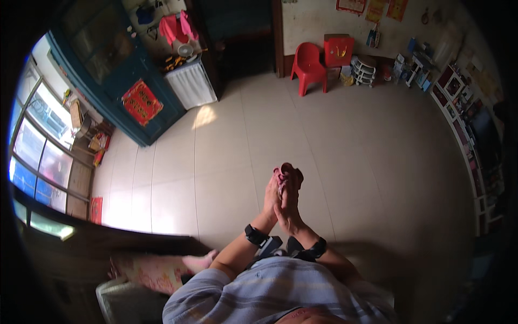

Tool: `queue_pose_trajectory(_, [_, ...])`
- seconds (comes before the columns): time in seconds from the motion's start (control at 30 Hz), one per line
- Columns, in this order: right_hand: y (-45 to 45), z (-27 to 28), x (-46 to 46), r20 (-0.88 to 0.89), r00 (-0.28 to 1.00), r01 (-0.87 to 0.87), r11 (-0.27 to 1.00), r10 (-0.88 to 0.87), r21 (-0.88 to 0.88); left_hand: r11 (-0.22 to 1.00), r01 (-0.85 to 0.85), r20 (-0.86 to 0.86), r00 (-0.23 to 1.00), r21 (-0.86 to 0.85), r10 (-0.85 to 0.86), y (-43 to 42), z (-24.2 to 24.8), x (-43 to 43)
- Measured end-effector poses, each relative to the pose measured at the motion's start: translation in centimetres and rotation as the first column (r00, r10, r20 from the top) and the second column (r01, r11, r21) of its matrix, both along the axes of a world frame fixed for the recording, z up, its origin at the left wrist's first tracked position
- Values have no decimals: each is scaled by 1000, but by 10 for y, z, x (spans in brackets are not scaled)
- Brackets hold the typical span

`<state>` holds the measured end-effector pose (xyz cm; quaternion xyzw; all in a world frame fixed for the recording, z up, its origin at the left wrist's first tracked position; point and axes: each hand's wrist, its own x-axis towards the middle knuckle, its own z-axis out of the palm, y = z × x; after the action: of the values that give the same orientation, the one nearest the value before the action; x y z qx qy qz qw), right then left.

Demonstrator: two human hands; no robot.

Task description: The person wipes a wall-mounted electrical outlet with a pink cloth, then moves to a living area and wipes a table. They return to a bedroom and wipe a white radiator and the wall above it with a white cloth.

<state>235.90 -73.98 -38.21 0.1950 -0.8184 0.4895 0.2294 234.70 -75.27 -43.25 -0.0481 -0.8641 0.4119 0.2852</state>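
Observation:
A bunched dark pink cloth [298,176] is pressed between my two hands, out in front of my body and above the tiled floor. My left hand [271,195] lies along its left side, fingers pointing away from me. My right hand [289,206] bears on it from the other side, its thumb toward the left hand. Folds of the cloth stick out past the fingertips. Much of it is hidden between the palms, so its exact kind cannot be told. Black bands with devices circle both wrists.
A red plastic chair [309,67] stands by the far wall, near a dark doorway [238,44]. The blue door [156,101] is swung inward at left. A white shelf unit [457,121] runs along the right. A patterned cloth [151,272] lies near my left elbow.

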Motion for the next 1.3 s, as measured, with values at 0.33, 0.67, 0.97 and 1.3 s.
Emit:
queue_pose_trajectory(0.33, [-4, -14, -365, -162, 950, -277, 960, 269, -33, -948, -312, -349, 884, 56, -311, -82, 28, -377])
queue_pose_trajectory(0.67, [28, -52, -713, 130, 856, -486, 864, 501, -132, -958, -212, -435, 894, -193, -110, -219, -2, -663])
queue_pose_trajectory(0.97, [231, -84, -979, 571, 821, 306, 856, -15, -418, -881, -344, -560, 821, -324, -115, -245, 24, -1001])
queue_pose_trajectory(1.3, [220, -68, -1400, 588, 808, 262, 868, 42, -422, -948, -17, -395, 911, -317, 115, -244, 17, -1340])
